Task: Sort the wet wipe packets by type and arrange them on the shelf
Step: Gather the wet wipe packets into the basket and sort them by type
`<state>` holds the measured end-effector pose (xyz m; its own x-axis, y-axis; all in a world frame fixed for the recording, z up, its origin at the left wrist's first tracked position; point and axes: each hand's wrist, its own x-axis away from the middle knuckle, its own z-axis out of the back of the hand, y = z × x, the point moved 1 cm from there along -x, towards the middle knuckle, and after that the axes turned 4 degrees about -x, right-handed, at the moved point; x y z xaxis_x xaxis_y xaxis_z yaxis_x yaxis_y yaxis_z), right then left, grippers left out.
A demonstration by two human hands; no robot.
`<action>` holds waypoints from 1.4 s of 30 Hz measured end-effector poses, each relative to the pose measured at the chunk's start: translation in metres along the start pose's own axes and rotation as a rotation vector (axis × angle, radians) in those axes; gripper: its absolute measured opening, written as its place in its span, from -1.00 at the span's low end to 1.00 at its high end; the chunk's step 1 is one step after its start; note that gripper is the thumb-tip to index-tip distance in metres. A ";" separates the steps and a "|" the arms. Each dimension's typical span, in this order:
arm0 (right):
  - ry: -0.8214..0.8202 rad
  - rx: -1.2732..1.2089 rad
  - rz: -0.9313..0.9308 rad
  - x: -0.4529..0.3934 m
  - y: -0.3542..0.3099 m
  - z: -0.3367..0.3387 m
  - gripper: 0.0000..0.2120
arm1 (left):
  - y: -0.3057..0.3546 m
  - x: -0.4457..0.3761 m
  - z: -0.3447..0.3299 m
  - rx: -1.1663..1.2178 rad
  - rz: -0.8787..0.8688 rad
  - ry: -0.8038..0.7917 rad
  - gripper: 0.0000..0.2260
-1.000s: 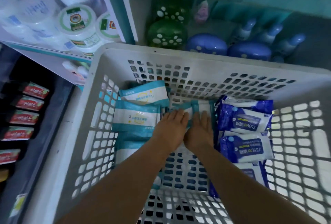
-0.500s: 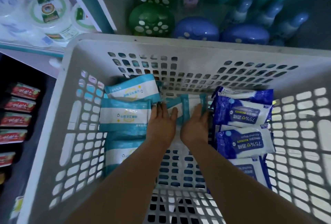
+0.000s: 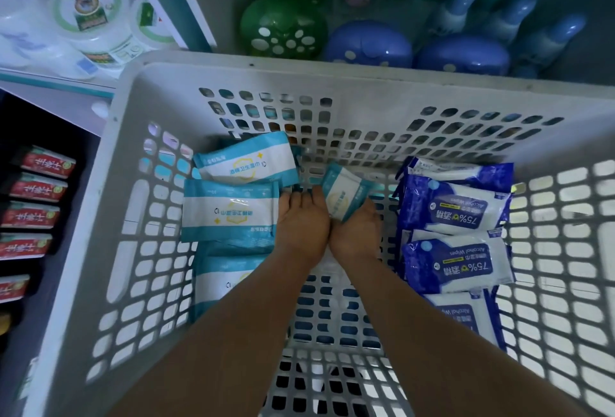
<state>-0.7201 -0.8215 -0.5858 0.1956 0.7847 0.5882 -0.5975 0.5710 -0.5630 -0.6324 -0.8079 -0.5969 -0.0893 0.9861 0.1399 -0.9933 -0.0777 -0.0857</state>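
The perforated grey plastic basket [image 3: 233,77] looks matt; the teal-and-white [image 3: 229,213] and blue-and-white [image 3: 456,210] film wipe packets shine glossy.

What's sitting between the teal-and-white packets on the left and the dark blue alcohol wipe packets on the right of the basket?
Head view: both hands, left hand and right hand, the right gripping a small teal-and-white packet, over bare basket floor.

A shop: stocked shelves [image 3: 100,90] of tubs [image 3: 87,13], red packs [image 3: 40,186], and a stocking basket [image 3: 332,83].
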 end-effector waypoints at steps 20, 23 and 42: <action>-0.109 -0.293 0.199 0.041 -0.037 0.064 -0.87 | -0.036 0.044 0.098 0.753 0.217 -0.213 -0.08; -0.216 -0.284 0.233 0.050 -0.045 0.061 -0.90 | -0.050 0.055 0.109 0.624 0.240 -0.212 -0.16; -0.198 0.462 0.726 0.030 -0.074 0.051 -0.71 | -0.096 0.058 0.107 -0.107 0.063 -0.212 -0.59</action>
<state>-0.7096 -0.8521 -0.4966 -0.4671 0.8350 0.2910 -0.7851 -0.2403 -0.5708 -0.5500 -0.7590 -0.4748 -0.1750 0.9262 0.3341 -0.9729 -0.1106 -0.2032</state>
